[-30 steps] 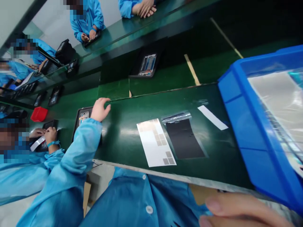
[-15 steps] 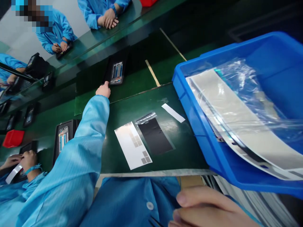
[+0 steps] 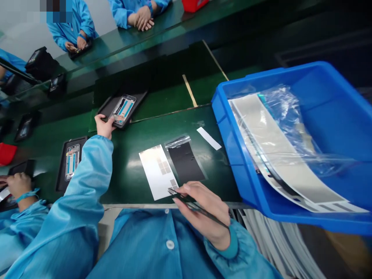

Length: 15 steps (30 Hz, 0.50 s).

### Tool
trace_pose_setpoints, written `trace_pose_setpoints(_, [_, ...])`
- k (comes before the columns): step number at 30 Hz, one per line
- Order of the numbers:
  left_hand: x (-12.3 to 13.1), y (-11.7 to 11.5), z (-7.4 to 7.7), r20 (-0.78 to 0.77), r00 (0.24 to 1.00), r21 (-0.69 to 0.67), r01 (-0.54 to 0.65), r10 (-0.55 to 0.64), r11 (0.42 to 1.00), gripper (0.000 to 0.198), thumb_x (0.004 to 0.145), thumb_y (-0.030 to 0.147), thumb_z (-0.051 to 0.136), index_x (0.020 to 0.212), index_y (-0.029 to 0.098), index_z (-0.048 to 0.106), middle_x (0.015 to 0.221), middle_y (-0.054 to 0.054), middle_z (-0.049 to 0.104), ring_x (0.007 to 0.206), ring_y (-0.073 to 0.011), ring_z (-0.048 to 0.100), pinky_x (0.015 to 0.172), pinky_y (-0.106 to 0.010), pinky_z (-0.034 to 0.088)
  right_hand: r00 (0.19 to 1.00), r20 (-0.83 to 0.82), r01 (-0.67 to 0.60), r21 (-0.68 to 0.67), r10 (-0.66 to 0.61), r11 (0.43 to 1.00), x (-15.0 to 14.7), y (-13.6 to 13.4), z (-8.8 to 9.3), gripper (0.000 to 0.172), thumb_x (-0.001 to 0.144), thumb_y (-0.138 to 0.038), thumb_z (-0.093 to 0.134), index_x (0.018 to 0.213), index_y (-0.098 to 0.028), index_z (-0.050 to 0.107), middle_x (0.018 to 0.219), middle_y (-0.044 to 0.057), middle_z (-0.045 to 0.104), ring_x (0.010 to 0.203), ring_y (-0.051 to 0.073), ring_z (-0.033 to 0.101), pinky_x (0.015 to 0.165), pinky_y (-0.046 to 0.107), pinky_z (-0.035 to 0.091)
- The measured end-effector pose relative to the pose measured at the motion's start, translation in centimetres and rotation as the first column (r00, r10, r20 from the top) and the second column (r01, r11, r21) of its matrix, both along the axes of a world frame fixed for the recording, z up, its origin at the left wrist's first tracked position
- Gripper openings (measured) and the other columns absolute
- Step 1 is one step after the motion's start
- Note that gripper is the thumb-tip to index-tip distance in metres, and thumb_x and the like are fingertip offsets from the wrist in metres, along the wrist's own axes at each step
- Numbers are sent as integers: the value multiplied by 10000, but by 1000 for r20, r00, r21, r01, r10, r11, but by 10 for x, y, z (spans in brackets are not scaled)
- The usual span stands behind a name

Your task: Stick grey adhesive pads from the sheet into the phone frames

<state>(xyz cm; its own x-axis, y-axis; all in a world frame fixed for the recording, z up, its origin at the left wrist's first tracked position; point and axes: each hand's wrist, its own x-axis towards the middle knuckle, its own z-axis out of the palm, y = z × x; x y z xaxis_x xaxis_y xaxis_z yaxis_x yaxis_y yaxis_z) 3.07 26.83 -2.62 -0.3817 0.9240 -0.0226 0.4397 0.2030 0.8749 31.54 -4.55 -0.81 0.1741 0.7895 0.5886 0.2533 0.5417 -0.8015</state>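
My left hand [image 3: 104, 126] grips the near corner of a black tray [image 3: 139, 100], thumb on top. A phone frame [image 3: 125, 108] with blue-edged strips lies in that tray. Held in my right hand [image 3: 205, 211] are dark tweezers [image 3: 197, 207], their tips over the lower corner of a white sticker sheet [image 3: 151, 170] with several grey squares on it. Beside that sheet lies a black sheet [image 3: 186, 161] with a clear film edge. A narrow white strip [image 3: 209, 138] rests to its right.
At right stands a blue bin [image 3: 247, 190] with pale sheets and plastic bags inside. Another black tray [image 3: 61, 176] with a phone frame [image 3: 72, 162] sits left of my forearm. Co-workers' hands [image 3: 19, 186] are at the far left, others across the bench. A red bin [image 3: 7, 153] is at the left.
My left hand has drawn the black tray with the phone frame nearer and to the left, turning it. My right hand has risen from my lap, bringing the tweezers over the white sheet.
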Motion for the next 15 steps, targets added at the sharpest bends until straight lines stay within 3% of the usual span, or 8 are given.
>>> trace_pose_setpoints(3, [-22, -5, 9, 153, 985, 22, -82, 78, 996, 584, 845, 111, 589, 1289, 340, 286, 1227, -34, 580, 908, -120, 689, 743, -296, 620, 998, 39, 52, -121, -48, 991, -5, -7, -14, 531, 785, -46, 746, 1270, -245, 667, 881, 38, 795, 726, 208, 739, 686, 369, 637])
trace_pose_setpoints(5, [-41, -8, 22, 223, 972, -13, -79, 79, 997, 626, 877, 70, 577, 1357, 336, 274, 1218, -26, 596, 943, -115, 675, 791, -306, 621, 996, 55, 74, -189, -65, 979, -5, -13, -21, 464, 784, -78, 760, 1206, -262, 700, 869, 28, 794, 718, 210, 737, 677, 364, 636])
trace_pose_setpoints(8, [-70, -15, 51, 257, 966, -88, 17, 6, 996, 463, 937, 51, 535, 1340, 243, 415, 1079, -4, 660, 931, -100, 655, 860, -320, 609, 990, 51, 139, -262, -130, 955, -1, -19, -31, 278, 782, -134, 778, 1027, -263, 753, 849, 29, 787, 720, 220, 739, 661, 362, 635])
trace_pose_setpoints(10, [-86, -20, 71, 288, 953, -142, 141, -95, 980, 344, 955, 102, 571, 1283, 198, 534, 962, 7, 697, 909, -120, 655, 867, -356, 606, 985, 35, 174, -318, -172, 932, 3, -22, -37, 204, 786, -165, 784, 966, -257, 758, 843, 33, 785, 722, 222, 741, 652, 358, 635])
trace_pose_setpoints(13, [-99, -30, 86, 300, 889, -287, 431, -347, 856, 430, 918, 283, 705, 1326, 233, 580, 871, 27, 723, 883, -168, 660, 800, -404, 602, 978, 16, 198, -394, -208, 898, 9, -20, -42, 178, 795, -203, 789, 964, -252, 759, 858, 36, 787, 745, 223, 748, 673, 356, 637])
trace_pose_setpoints(15, [-97, -40, 82, 271, 840, -356, 541, -470, 762, 551, 863, 438, 757, 1348, 243, 580, 866, 14, 731, 875, -201, 661, 759, -436, 594, 977, 16, 199, -425, -213, 883, 14, -14, -42, 149, 801, -229, 791, 946, -250, 765, 865, 37, 787, 772, 226, 752, 712, 364, 637])
